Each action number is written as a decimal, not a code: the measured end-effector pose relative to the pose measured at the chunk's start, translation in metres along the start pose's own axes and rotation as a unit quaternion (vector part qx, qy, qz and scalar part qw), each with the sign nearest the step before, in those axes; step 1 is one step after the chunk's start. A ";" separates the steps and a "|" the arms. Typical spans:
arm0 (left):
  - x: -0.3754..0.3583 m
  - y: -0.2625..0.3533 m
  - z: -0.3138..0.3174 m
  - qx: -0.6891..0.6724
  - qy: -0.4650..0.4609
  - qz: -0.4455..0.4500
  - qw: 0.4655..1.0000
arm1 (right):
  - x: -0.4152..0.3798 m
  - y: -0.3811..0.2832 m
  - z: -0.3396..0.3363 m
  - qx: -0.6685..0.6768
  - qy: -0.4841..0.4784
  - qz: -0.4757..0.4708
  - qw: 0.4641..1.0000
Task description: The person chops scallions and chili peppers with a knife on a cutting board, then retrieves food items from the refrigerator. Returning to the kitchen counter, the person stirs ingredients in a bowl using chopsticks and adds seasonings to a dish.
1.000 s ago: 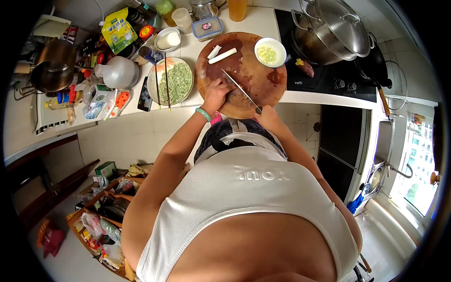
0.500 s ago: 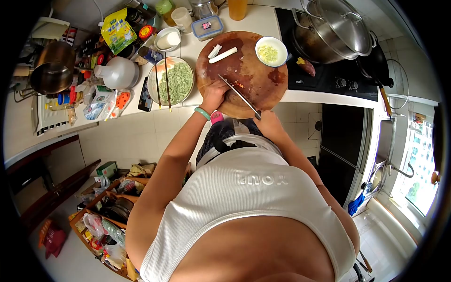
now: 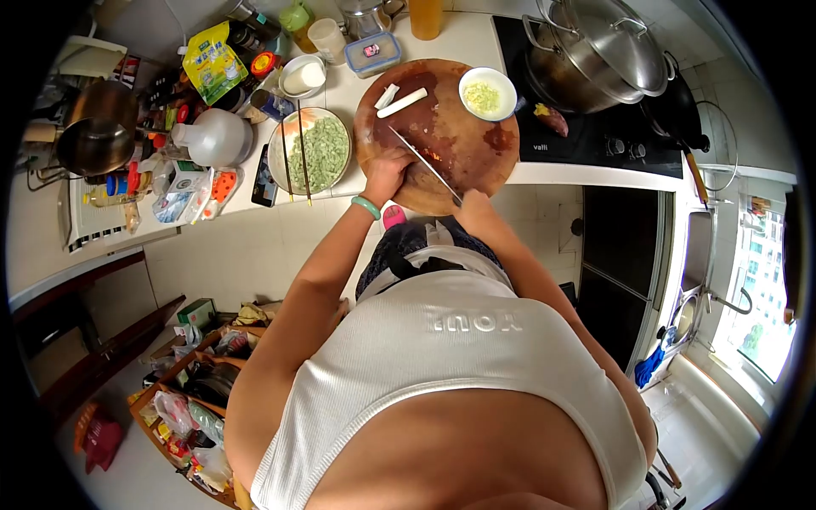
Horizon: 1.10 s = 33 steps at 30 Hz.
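Note:
My right hand (image 3: 478, 212) is wrapped round the handle of a kitchen knife (image 3: 424, 161). The blade slants up and left across the round wooden cutting board (image 3: 489, 161). My left hand (image 3: 388, 173), with a green bangle at the wrist, rests on the board just left of the blade. Its fingers are curled down, and what they press on is hidden. Small orange-red chopped bits (image 3: 434, 156) lie on the right side of the blade. Farther back on the board are white scallion-like stalks (image 3: 403, 103) and a white bowl (image 3: 511, 85) of chopped pale yellow-green pieces (image 3: 482, 98).
Left of the board stands a bowl of green mixture (image 3: 325, 151) with chopsticks (image 3: 304, 157) across it. A phone (image 3: 264, 180) lies beside it. A lidded container (image 3: 372, 53) sits behind the board. Right, a large steel pot (image 3: 568, 76) stands on the black cooktop (image 3: 561, 153).
The knife and my right hand have shifted slightly forward and left. My left hand stays in nearly the same spot, fingers still curled.

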<state>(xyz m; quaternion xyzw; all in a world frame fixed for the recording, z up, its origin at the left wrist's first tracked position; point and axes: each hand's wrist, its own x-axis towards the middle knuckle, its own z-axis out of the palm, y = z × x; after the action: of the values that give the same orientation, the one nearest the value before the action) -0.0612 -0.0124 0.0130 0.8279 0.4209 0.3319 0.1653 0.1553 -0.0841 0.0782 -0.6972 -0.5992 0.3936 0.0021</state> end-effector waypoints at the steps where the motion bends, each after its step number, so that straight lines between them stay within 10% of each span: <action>1: -0.002 0.002 0.000 -0.001 0.006 -0.021 1.000 | -0.006 0.004 0.000 0.010 0.002 -0.012 1.000; 33: -0.007 0.001 0.001 -0.012 0.066 -0.053 0.996 | 0.010 0.003 0.011 0.015 0.016 0.004 1.000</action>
<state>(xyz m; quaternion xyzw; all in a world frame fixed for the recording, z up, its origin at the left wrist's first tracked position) -0.0627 -0.0183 0.0096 0.7789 0.4697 0.3816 0.1644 0.1517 -0.0822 0.0637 -0.7060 -0.5899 0.3914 0.0207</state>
